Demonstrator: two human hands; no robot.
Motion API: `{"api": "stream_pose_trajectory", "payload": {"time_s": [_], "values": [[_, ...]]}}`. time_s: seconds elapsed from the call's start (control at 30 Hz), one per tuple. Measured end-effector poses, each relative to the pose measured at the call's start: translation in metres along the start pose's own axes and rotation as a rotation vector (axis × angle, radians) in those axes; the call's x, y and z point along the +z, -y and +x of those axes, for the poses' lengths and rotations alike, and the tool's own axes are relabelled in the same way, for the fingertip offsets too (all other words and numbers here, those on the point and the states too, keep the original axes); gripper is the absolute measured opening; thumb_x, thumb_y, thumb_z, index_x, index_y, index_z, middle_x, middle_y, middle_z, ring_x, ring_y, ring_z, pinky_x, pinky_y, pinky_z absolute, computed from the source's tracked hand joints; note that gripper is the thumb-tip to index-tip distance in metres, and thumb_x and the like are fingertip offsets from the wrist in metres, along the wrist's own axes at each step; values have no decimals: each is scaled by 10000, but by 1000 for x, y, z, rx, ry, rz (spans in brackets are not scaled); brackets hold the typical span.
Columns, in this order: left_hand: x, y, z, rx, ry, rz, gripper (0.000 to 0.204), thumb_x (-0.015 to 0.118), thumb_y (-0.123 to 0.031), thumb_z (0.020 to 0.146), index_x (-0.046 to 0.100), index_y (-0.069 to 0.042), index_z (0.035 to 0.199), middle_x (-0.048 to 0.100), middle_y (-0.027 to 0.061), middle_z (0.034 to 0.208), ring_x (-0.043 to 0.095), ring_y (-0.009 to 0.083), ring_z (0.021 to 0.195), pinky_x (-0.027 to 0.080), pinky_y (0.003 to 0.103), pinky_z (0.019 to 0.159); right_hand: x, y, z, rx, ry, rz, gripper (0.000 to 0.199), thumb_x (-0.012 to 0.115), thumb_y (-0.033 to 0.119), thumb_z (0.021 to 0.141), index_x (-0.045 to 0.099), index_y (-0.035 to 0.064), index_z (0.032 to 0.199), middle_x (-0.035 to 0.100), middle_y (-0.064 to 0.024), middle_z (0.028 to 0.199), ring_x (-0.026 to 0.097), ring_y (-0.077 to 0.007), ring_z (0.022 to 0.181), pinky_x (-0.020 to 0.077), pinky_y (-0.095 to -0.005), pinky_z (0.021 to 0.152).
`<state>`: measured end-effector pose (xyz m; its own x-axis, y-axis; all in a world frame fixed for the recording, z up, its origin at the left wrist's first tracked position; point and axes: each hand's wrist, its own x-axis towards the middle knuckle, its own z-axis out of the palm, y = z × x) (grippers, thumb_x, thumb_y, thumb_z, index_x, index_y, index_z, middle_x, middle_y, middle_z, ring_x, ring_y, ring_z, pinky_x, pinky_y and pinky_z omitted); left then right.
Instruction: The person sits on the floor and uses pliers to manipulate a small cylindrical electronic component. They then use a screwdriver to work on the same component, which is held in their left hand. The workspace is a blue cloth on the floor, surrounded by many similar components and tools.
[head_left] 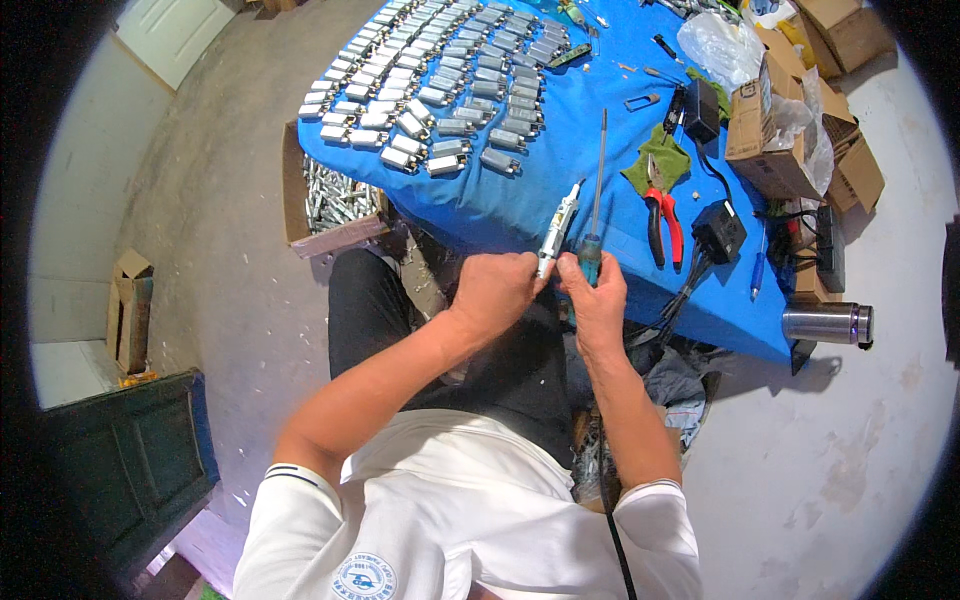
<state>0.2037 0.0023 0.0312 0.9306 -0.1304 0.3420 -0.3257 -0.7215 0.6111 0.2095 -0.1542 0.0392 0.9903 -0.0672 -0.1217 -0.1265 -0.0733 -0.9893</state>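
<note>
My left hand (497, 292) is closed around the lower end of a slim silver metal part (558, 232) with a thin dark tip. The part points up and slightly right, over the front edge of the blue-covered table (450, 215). My right hand (600, 300), just beside it, grips the teal see-through handle of a screwdriver (599, 175). Its long shaft stands roughly parallel to the part, a small gap apart. Red-and-black pliers (664, 215) lie to the right on a green cloth (668, 165). Rows of small silver metal blocks (445, 165) with brass-coloured ends cover the table's left side.
A cardboard box (335, 243) of loose silver pieces stands below the table's left corner. On the right are black adapters (718, 232) with cables, a blue pen (758, 273), a steel flask (828, 324) at the edge, and cardboard boxes (760, 140) with plastic bags (722, 50).
</note>
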Motion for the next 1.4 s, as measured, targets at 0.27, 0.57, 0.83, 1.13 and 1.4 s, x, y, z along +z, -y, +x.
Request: {"api": "stream_pose_trajectory", "payload": {"time_s": [0.27,0.57,0.83,1.13,1.4], "values": [[7,-11,-7,-84,69,-128,238,657,-249,826,579,-42,736,607,150,640,613,369,596,478,450,533,-2,-3,4,141,170,262,265,696,128,857,593,-4,1063,647,-51,964,592,-114,844,484,-264,790],[-5,17,-18,-470,447,-511,443,712,-415,807,591,-7,687,550,40,600,523,155,558,405,324,520,-31,17,4,191,337,123,259,693,137,841,603,28,1058,681,-82,896,608,-103,700,497,-249,643],[-34,41,-8,-682,478,-1076,397,594,-481,890,522,-124,732,483,-39,635,435,60,535,325,215,496,-66,59,20,270,652,-187,253,704,133,764,656,-3,972,613,17,815,537,-58,704,437,-223,629],[-31,24,-10,-502,618,-851,329,615,-351,883,618,-31,959,578,6,820,515,98,717,421,235,653,-81,83,44,205,984,-460,379,729,214,681,667,-13,979,628,-6,778,547,-85,700,451,-249,632],[-27,-1,-5,-469,870,-868,390,636,-429,902,607,-44,850,561,-2,726,502,82,646,407,235,582,-84,75,60,30,1066,-565,407,730,269,703,681,-10,996,645,-36,796,571,-119,693,469,-292,633]]}}
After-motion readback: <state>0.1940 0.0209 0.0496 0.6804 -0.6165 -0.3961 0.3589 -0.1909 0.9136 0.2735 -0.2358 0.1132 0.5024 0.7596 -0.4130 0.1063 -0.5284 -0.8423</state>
